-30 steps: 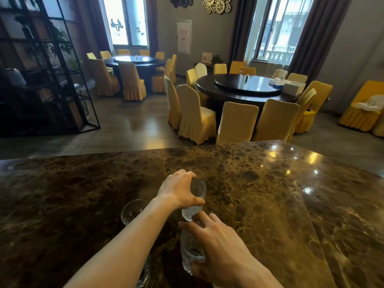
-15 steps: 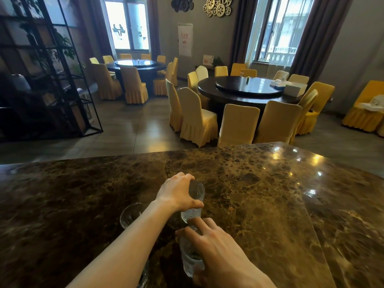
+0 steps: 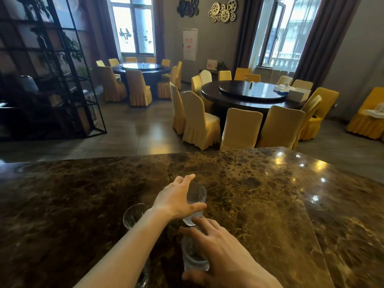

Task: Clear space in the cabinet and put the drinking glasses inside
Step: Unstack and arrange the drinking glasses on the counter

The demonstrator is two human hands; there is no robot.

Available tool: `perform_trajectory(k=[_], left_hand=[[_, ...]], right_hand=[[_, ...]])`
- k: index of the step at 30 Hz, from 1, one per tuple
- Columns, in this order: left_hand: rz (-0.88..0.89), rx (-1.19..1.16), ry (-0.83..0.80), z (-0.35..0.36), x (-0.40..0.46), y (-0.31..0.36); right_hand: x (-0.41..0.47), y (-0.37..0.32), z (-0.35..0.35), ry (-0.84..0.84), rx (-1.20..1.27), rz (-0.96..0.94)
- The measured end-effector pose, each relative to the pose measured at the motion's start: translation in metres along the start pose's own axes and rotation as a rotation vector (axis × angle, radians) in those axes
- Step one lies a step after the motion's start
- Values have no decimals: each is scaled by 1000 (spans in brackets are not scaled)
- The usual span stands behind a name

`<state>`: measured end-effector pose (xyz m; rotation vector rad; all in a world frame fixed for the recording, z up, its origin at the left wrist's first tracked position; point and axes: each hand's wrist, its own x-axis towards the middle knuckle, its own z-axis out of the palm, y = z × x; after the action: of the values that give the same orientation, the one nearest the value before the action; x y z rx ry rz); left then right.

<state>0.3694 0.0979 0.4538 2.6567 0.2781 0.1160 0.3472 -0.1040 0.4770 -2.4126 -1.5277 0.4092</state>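
Observation:
Several clear drinking glasses stand on a brown marble counter (image 3: 259, 204). My left hand (image 3: 176, 201) reaches across and wraps the far glass (image 3: 196, 197), thumb in front, fingers spread behind its rim. My right hand (image 3: 224, 252) is curled around the near glass (image 3: 194, 259), with its fingertips touching the base of the far glass. A third glass (image 3: 133, 215) stands free, left of my left wrist. Another glass (image 3: 145, 274) shows partly under my left forearm. No cabinet is in view.
Beyond the counter's far edge lies a dining room with two round dark tables (image 3: 249, 96) ringed by yellow-covered chairs (image 3: 199, 121). A black metal shelf frame (image 3: 62, 80) stands at the left. The counter top stretches wide to both sides.
My left fingers have stretched out further over the far glass. My right fingertips have slid forward against its base. All the glasses stay where they were.

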Motion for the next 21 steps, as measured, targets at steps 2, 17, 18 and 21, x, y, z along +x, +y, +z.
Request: perform_trajectory(k=[2, 17, 18, 21], left_hand=[[-2, -5, 31, -7, -10, -6], [-208, 126, 227, -63, -157, -62], [-213, 126, 211, -60, -165, -63], [-209, 109, 118, -50, -183, -64]], right_hand=[[-3, -2, -5, 55, -23, -4], [92, -53, -32, 216, -152, -42], [103, -56, -28, 197, -161, -45], [133, -61, -12, 127, -206, -47]])
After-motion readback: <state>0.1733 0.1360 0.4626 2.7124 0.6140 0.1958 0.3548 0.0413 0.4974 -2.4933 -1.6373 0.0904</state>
